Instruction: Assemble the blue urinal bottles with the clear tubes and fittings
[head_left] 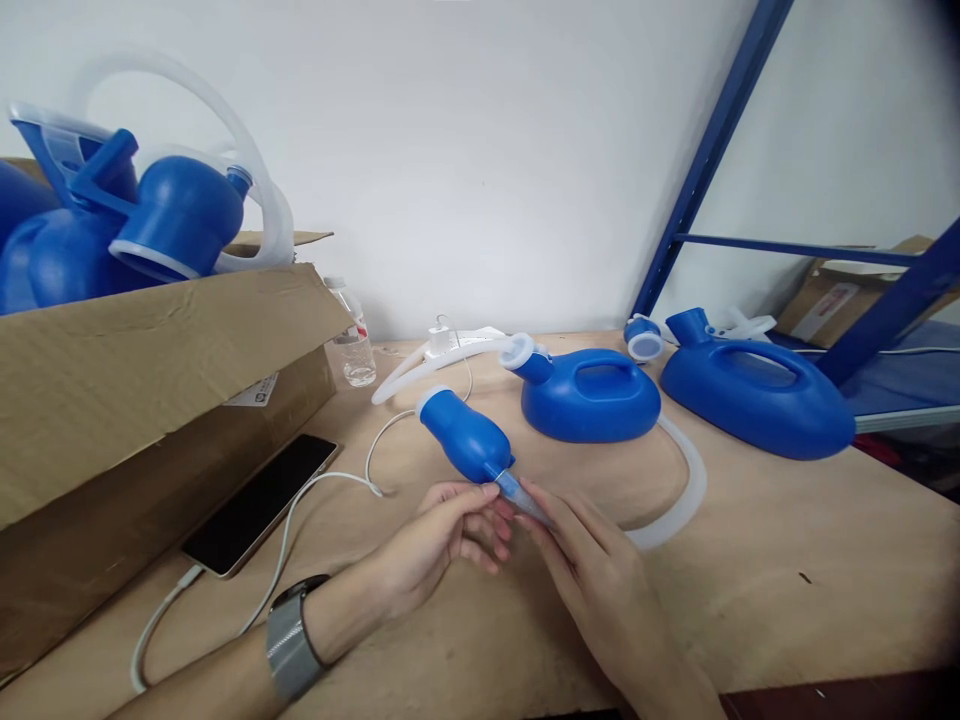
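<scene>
My left hand [442, 535] pinches the narrow neck of a blue funnel-shaped cup [465, 438] with a white rim, held just above the wooden table [787, 560]. Closed round the end of a translucent white hose [679, 490], my right hand [592, 575] holds it against the cup's neck. That hose curves right and back behind a blue jug with a handle [592, 395]. A second, larger blue jug [754, 395] lies further right, a small blue cap [643, 338] beside it.
An open cardboard box [142, 400] at left holds more blue jugs and hoses [150, 215]. A phone [259, 505] on a white cable lies in front of it. A clear bottle [354, 345] and a white charger [450, 342] stand by the wall. Blue shelf struts [705, 160] rise at right.
</scene>
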